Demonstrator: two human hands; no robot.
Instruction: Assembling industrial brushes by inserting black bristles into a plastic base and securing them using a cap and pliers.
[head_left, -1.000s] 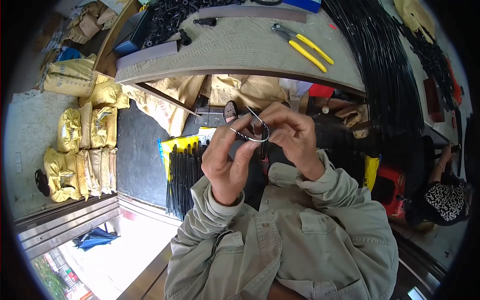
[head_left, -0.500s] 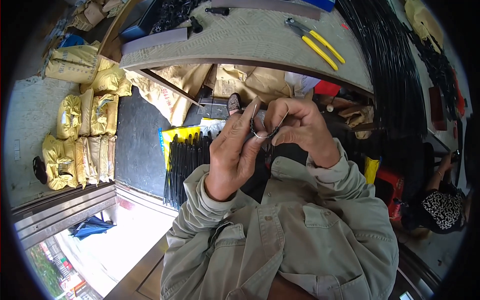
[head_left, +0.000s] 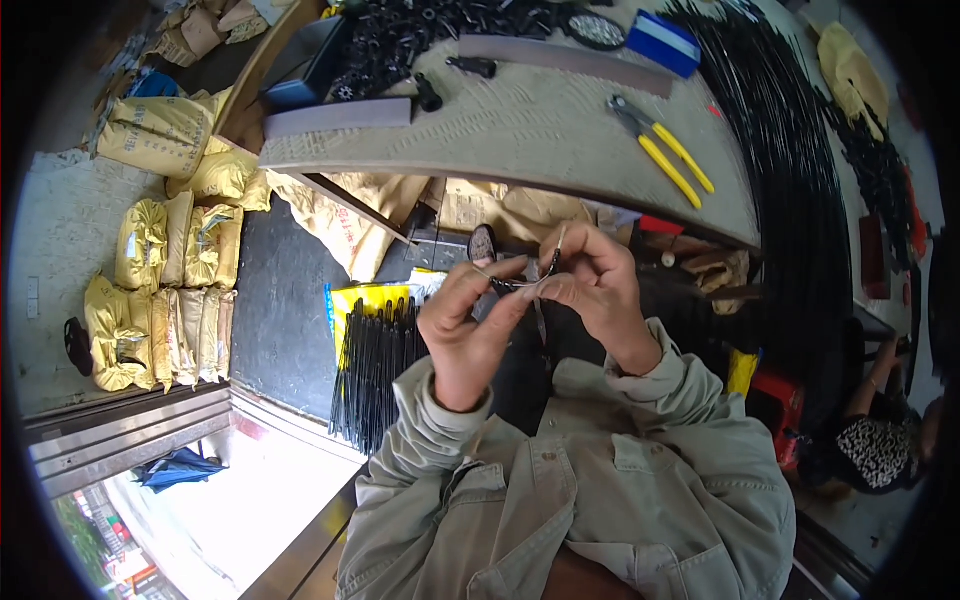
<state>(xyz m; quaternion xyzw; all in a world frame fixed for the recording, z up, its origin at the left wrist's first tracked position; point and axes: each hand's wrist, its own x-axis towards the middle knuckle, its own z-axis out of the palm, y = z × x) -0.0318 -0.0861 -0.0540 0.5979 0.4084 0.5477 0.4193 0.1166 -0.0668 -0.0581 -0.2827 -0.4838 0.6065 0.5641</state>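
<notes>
A thin, pale wire-like strand with small black pieces along it [head_left: 506, 284] is pinched between both hands in front of my chest. My left hand [head_left: 462, 338] is closed on one side of it, with thumb and forefinger pressed together and a pale end poking out past the fingers. My right hand [head_left: 603, 297] grips the other side, where another light end stands up beside a black stretch [head_left: 556, 260]. The fingertips of the two hands nearly touch and cover the middle of the strand. Its exact kind is too small to make out.
Ahead is a worktable [head_left: 530, 125] bearing yellow-handled pliers [head_left: 668, 155], black fittings [head_left: 425, 28] and a blue box [head_left: 663, 45]. Long black rods [head_left: 785, 140] hang over its right side; more black rods [head_left: 375, 370] stand left of me. Sacks [head_left: 142, 245] line the left wall. Another person [head_left: 875, 450] sits right.
My hands have turned and their fingertips come closer together; the loop of strand that showed between them is now mostly covered. The whole view has shifted, showing more of the table's far side.
</notes>
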